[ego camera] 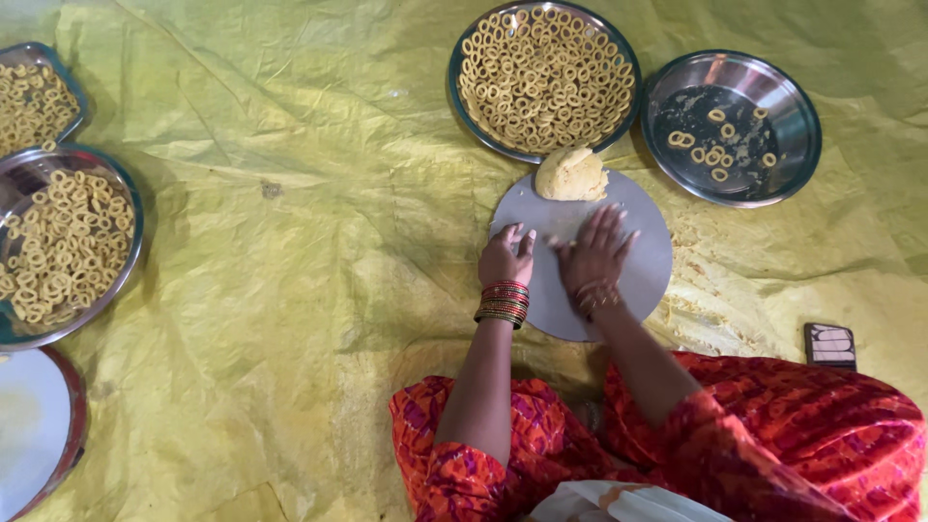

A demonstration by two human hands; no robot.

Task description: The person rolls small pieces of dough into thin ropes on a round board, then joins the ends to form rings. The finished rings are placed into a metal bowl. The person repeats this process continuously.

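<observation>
1. Nearest the camera are the person's knees in red-orange patterned cloth (773,435), with both forearms reaching forward over them to a round grey board (648,261) that lies on the yellow sheet (290,242) covering the floor.
2. The left hand (506,258), bangles at the wrist, is loosely curled with its fingers (517,237) bent onto the board; whether it pinches a bit of dough I cannot tell.
3. The right hand (592,256) lies flat, fingers (609,222) spread wide and pressed palm-down on the board, gripping nothing visible.
4. The dough lump (571,175) sits at the board's far edge, touching the rim of the full plate of rings (541,77); a nearly empty steel plate (732,128) stands just beside it.
5. Risk, as I judge it: a hard push could slide the board on the slick sheet, nudging the lump off or jostling the packed rings.
6. Anything rolled under the flat palm could smear or break if pressed unevenly.
</observation>
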